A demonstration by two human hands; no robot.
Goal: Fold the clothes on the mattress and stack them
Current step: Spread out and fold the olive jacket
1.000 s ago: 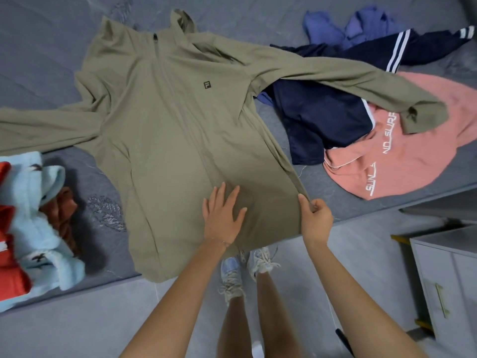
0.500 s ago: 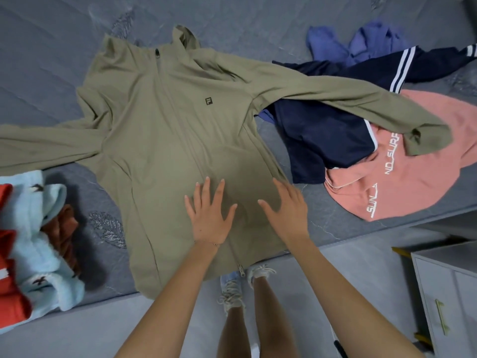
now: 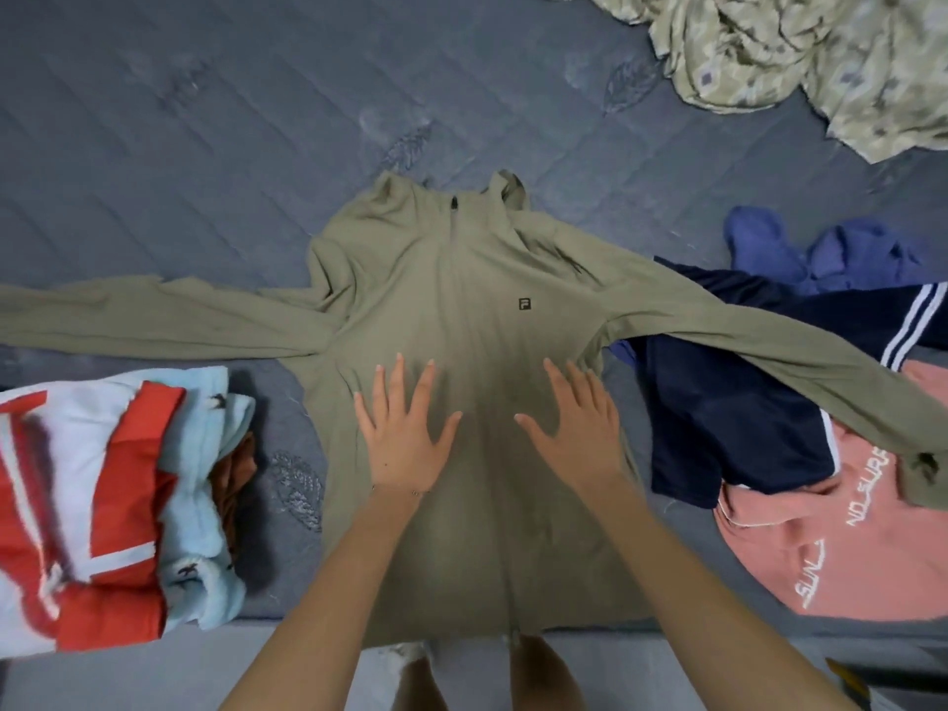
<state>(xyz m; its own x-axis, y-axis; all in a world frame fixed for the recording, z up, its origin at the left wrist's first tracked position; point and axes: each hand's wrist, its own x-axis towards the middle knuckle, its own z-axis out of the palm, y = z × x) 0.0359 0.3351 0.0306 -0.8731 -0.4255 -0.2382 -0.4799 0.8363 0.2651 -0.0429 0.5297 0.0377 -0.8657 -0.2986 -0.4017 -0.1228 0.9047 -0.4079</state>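
An olive zip jacket (image 3: 461,300) lies face up on the grey mattress (image 3: 205,146), sleeves spread out to both sides and its hem hanging over the near edge. My left hand (image 3: 405,433) presses flat on the jacket's front, fingers spread. My right hand (image 3: 574,428) lies flat beside it on the other side of the zip, fingers also spread. At the left sits a stack of folded clothes (image 3: 102,505), red, white and light blue. The jacket's right sleeve lies across a navy garment (image 3: 728,418).
A pink printed top (image 3: 831,546) lies at the right under the navy garment, with a blue garment (image 3: 821,248) behind. A crumpled patterned beige cloth (image 3: 800,59) fills the far right corner. The mattress edge and floor run along the bottom, where my legs show.
My right hand let go of the jacket's lower side edge and moved onto its front. Both hands slid up the jacket toward the chest, and my view shifted further over the mattress.
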